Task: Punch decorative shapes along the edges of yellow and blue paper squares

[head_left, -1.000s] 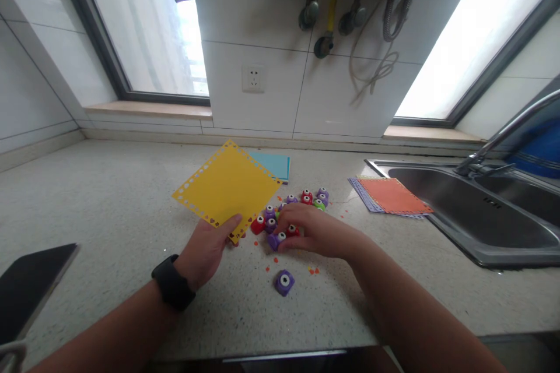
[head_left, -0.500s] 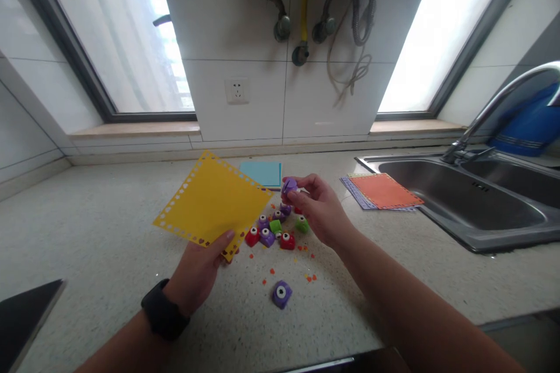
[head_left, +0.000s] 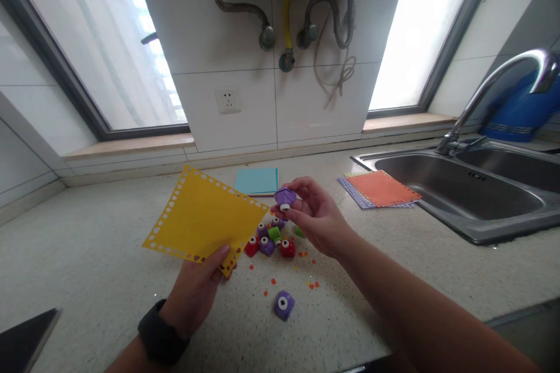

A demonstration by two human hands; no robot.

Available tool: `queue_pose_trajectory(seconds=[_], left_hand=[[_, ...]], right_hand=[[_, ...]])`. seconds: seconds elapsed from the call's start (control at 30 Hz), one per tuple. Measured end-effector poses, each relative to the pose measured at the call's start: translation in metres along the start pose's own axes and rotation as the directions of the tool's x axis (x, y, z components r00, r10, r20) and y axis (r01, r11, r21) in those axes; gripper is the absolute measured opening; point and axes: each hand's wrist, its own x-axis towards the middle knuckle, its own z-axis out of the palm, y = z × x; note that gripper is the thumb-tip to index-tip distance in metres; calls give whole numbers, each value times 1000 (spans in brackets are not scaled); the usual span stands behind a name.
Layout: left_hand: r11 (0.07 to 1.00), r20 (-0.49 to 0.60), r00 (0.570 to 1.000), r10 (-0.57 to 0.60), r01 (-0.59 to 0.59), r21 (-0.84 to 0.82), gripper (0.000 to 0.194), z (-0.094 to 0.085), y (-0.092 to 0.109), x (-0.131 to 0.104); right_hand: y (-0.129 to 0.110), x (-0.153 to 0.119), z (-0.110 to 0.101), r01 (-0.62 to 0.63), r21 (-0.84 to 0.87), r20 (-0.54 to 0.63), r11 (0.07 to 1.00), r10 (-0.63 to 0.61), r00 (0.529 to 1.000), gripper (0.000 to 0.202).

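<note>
Pinched at its near corner, a yellow sheet of paper (head_left: pixel 205 215) with shapes punched along its edges is in my left hand (head_left: pixel 203 280). My right hand (head_left: pixel 317 213) grips a purple craft punch (head_left: pixel 286 196) by its sides, its white button tilted down towards me. The punch is close to the sheet's right corner; whether they touch I cannot tell. Below lies a cluster of red, purple and green punches, among them a red punch (head_left: pixel 287 247) and a green punch (head_left: pixel 275 233). Nearer to me a single purple punch (head_left: pixel 284 305) sits on the counter.
Light blue paper (head_left: pixel 256 180) lies behind the cluster. Orange paper (head_left: pixel 385 187) tops a stack of punched sheets beside the steel sink (head_left: pixel 459 186). Orange paper bits (head_left: pixel 273 281) are scattered on the speckled counter (head_left: pixel 100 245). A dark flat object (head_left: pixel 26 338) is at the left edge.
My right hand has turned the purple punch so that its white button now shows. The yellow sheet remains in my left hand. The camera view has shifted slightly.
</note>
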Motion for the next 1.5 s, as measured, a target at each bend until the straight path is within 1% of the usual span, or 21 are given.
queue_pose_trajectory(seconds=[0.17,0.3,0.47,0.7,0.9,1.17,1.33,1.5], left_hand=[[1000,-7,1000,0,0,-1,32,0,0,-1],[1000,-5,1000,-14,14,-11,31,1,0,0],[1000,-18,1000,-12,12,-16,33,1,0,0],[999,1,1000,-22,22,-41,28,0,0,0],[1000,1,1000,-9,9,-29,31,-1,-2,0],[998,-20,1000,8,-9,-58,38,0,-4,1],[999,-12,1000,11,-12,-53,37,0,-3,0],[1000,-17,1000,10,-11,-18,38,1,-2,-1]], right_hand=[[1,-2,-1,18,-59,33,998,-16,999,42],[3,-4,-3,12,-138,86,990,-1,996,34],[3,-4,-5,44,-223,97,974,-23,995,34],[4,-5,-2,57,-222,148,973,-24,989,32],[4,-5,-2,67,-235,164,970,-29,986,34],[7,-5,-4,108,-242,210,964,-57,976,34],[9,-5,-4,82,-236,198,968,-34,980,34],[9,-6,-3,22,-231,184,973,22,983,34]])
